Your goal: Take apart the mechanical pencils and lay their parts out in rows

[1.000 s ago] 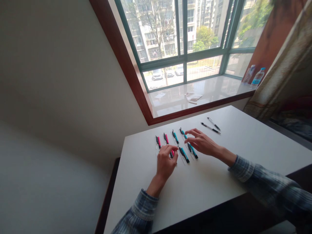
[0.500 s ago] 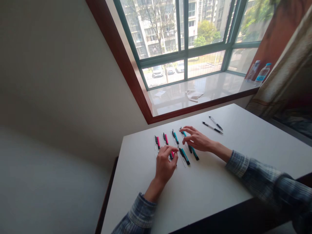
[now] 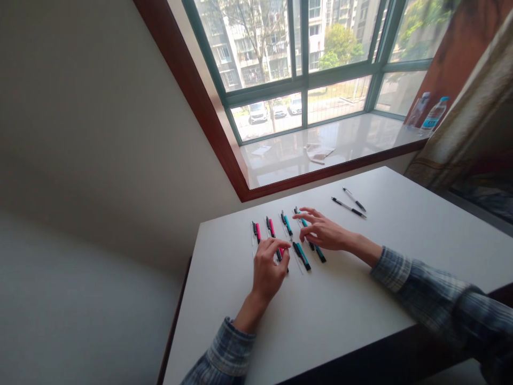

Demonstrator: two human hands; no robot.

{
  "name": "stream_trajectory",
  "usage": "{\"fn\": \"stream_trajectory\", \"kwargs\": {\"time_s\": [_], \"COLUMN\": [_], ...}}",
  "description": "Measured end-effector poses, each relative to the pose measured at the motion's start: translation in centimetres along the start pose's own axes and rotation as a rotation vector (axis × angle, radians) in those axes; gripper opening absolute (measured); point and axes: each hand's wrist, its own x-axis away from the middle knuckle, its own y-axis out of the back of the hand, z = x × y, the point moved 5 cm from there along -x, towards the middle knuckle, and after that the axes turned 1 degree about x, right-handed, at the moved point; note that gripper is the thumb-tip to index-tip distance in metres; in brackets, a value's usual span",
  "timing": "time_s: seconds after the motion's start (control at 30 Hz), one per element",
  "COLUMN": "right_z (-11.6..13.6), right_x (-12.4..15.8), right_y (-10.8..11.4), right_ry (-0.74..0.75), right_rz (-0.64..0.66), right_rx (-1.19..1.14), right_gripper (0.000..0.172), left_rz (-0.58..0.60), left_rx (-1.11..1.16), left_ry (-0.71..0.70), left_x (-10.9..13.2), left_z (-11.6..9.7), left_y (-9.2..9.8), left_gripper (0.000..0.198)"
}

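Note:
Disassembled pen parts lie in rows on the white table [image 3: 320,315]: pink-and-black barrels on the left, teal-and-black ones on the right, with thin refills beside them. My left hand [image 3: 269,267] is over the near pink parts, thumb and index fingertips brought together in a pinch. Whatever is between them, if anything, is too small to make out. A near teal barrel [image 3: 302,256] lies just right of those fingertips. My right hand [image 3: 324,231], fingers spread, reaches over the rightmost teal parts and partly hides them. A far pink barrel [image 3: 258,231] and a far teal barrel [image 3: 287,224] show uncovered.
Two assembled pens lie at the back right, a black-gripped pen [image 3: 348,207] and a whitish pen [image 3: 354,199]. Behind the table is a window sill [image 3: 280,166] with a crumpled cloth [image 3: 319,153] and plastic bottles [image 3: 434,114]. A wall [image 3: 100,187] borders the left side.
The view has shifted slightly. Both hands keep nearly the same pose over the pen parts, and the parts appear unmoved on the table.

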Motion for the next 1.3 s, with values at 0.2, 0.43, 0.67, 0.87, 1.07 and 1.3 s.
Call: {"fn": "stream_trajectory", "kwargs": {"time_s": [0.2, 0.43, 0.67, 0.87, 1.07, 1.3], "right_z": [-0.2, -0.4, -0.5, 0.1, 0.6, 0.4], "right_x": [0.2, 0.1, 0.0, 0.0, 0.2, 0.2], "right_y": [-0.1, 0.0, 0.0, 0.2, 0.0, -0.1], "right_ry": [-0.009, -0.021, -0.018, 0.006, 0.028, 0.022], "right_rz": [0.002, 0.003, -0.006, 0.048, 0.112, 0.117], "right_rx": [0.015, 0.022, 0.010, -0.058, -0.086, -0.081], "right_gripper": [0.023, 0.022, 0.021, 0.022, 0.021, 0.021], "left_rz": [-0.005, -0.018, -0.011, -0.002, -0.011, -0.001], "left_rx": [0.001, -0.007, -0.004, -0.013, -0.013, -0.026], "left_ry": [-0.004, -0.012, -0.010, -0.008, -0.014, -0.021], "left_x": [-0.1, -0.3, -0.4, -0.5, -0.6, -0.5], "left_z": [-0.1, -0.5, -0.2, -0.1, -0.1, -0.2], "left_y": [0.2, 0.5, 0.4, 0.4, 0.5, 0.5], "left_gripper": [0.014, 0.014, 0.013, 0.013, 0.013, 0.013]}}
